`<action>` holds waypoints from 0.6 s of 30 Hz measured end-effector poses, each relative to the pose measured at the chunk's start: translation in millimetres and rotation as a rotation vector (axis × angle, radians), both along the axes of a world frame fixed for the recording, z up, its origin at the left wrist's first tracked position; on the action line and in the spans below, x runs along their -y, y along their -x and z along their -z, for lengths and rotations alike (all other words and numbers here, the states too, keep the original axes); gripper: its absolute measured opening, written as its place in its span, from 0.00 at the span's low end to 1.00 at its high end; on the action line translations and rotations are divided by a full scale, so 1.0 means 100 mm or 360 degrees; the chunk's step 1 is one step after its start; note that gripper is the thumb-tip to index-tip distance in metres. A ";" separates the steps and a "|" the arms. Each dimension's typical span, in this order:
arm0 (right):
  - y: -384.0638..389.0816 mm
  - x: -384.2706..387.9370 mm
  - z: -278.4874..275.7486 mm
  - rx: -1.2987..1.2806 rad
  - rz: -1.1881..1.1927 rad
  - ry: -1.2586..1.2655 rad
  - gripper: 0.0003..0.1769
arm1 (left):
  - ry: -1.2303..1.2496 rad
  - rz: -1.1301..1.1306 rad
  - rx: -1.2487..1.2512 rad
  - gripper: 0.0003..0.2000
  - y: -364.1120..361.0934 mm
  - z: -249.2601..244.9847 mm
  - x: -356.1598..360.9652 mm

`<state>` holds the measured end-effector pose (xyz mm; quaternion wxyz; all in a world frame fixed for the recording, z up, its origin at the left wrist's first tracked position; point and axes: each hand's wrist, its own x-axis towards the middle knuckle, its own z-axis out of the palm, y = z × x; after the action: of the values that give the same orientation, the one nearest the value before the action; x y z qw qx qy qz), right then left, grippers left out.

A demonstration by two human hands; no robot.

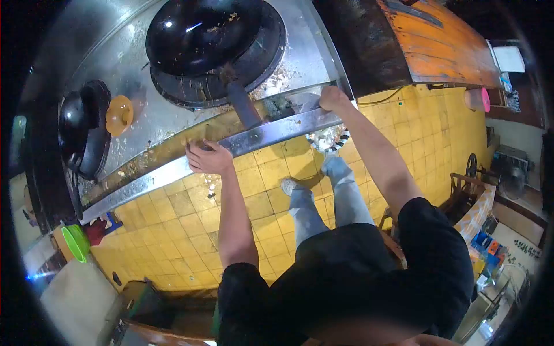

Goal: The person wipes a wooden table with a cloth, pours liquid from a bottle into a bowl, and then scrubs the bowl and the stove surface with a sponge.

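My left hand rests over the front metal edge of the stove counter, its fingers apart and reaching into the dirty trough behind the edge. Farther right, my right hand is closed at the trough's right end, by the counter corner; what its fingers hold, if anything, is hidden. Between and beyond the hands, a large black wok sits tilted on a round burner, its handle pointing toward me over the trough. Food scraps lie scattered on the steel top.
A second black wok and an orange bowl are at the left. A striped-rim container stands on the yellow tiled floor near my feet. A green basket is at the lower left, a wooden surface at the upper right.
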<state>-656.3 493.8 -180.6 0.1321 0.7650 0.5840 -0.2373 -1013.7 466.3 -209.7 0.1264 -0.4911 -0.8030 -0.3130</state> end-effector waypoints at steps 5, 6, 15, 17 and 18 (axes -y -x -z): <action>-0.08 0.01 0.17 0.0341 -0.0409 -0.0451 0.14 | 0.0039 -0.0001 0.0082 0.17 0.03 0.04 0.01; -0.11 -0.07 -0.05 0.0088 -0.0405 -0.0074 0.13 | 0.0020 0.0008 0.0103 0.17 0.03 0.06 0.01; -0.54 -0.06 0.02 0.0049 -0.0609 -0.0193 0.13 | -0.0033 0.0113 0.0043 0.16 0.09 0.19 -0.01; -0.55 0.05 -0.17 0.0024 -0.0517 -0.0334 0.11 | -0.0063 0.0101 0.0065 0.15 0.09 0.18 0.00; -0.62 0.11 -0.23 0.0022 -0.0505 -0.0315 0.11 | -0.0136 0.0203 0.0047 0.15 0.16 0.23 -0.02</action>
<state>-594.3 482.8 -157.8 0.0961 0.6741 0.7170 -0.1495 -1029.9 468.2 -232.7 0.1153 -0.5307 -0.7579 -0.3616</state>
